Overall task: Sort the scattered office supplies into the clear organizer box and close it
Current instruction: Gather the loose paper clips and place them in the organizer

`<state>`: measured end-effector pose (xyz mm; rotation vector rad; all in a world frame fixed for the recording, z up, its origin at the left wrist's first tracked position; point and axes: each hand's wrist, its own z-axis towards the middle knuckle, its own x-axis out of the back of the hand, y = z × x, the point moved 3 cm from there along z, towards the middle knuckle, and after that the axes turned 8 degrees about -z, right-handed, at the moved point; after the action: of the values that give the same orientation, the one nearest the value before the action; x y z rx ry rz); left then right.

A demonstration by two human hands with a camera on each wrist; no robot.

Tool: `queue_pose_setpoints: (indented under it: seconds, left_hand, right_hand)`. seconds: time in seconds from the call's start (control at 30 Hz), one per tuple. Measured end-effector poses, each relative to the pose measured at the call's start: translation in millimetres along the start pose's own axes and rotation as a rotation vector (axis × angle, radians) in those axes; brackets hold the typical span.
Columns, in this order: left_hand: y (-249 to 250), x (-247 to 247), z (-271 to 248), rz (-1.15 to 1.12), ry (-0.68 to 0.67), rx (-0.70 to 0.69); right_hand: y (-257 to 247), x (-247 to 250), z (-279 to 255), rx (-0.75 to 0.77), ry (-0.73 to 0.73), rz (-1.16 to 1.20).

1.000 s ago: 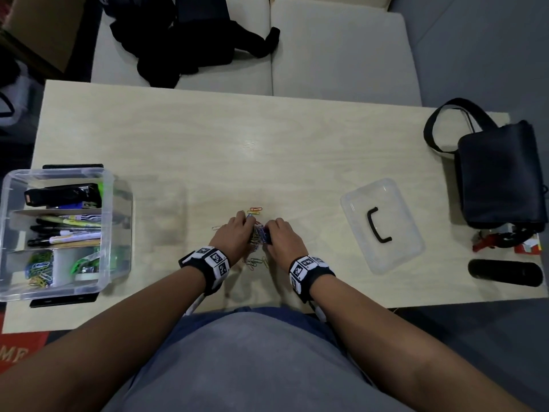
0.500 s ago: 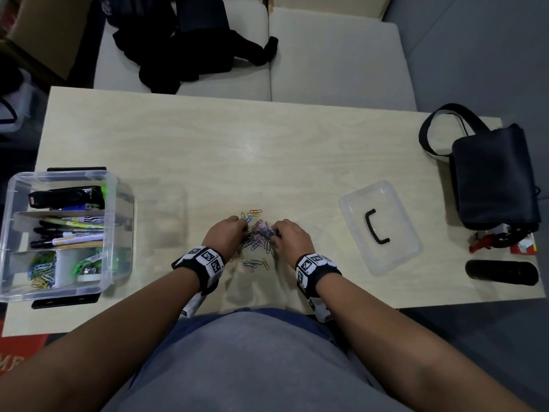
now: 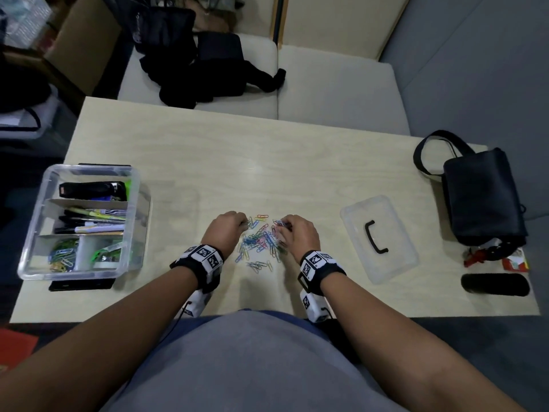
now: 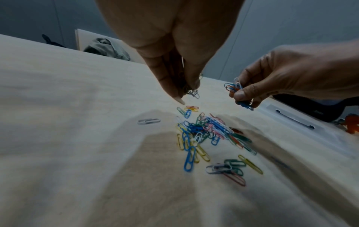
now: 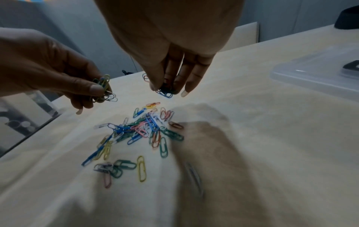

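Note:
A loose pile of coloured paper clips [image 3: 260,240] [image 4: 209,133] [image 5: 143,132] lies on the pale wooden table near its front edge. My left hand [image 3: 227,230] [image 4: 184,86] hovers just left of the pile and pinches a small bunch of clips [image 5: 104,90]. To the right of the pile my right hand [image 3: 295,231] [image 5: 167,87] pinches another bunch [image 4: 236,89]. The clear organizer box [image 3: 35,242] stands open at the table's left, holding a stapler, pens, clips and tape. Its clear lid [image 3: 395,257] with a black handle lies to the right.
A black bag [image 3: 481,197] with a strap sits at the table's right end, with a red item [image 3: 475,257] and a black cylinder [image 3: 494,284] in front of it. Beyond the table stands a pale sofa [image 3: 332,93] with dark clothing on it.
Both hands were pressed together over the clips on the table. They have since lifted and parted, each keeping a bunch, and the pile between them has come into sight.

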<state>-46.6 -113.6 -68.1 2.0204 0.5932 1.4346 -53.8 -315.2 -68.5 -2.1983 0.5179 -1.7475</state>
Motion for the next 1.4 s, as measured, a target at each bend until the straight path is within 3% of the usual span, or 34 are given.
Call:
queue_pose_setpoints:
  seconds: [0.4,0.93,1.23,1.4]
  left_hand:
    - [-9,81,-34,-0.165,0.292,0.059]
    - [-72,176,-128,-0.199,0.607,0.201]
    - [-135,213,-178,-0.136,0.678,0.401]
    - [-164,219,-183,0.045,0.567,0.501]
  right_hand:
    - [-104,9,10,0.145,0.073,0.331]
    - [-274,-28,-9,0.438,-0.05,0.508]
    - [-339,-69,-27,0.536,-0.115,0.442]
    - [-356,-80,-35,0.529,-0.142,0.438]
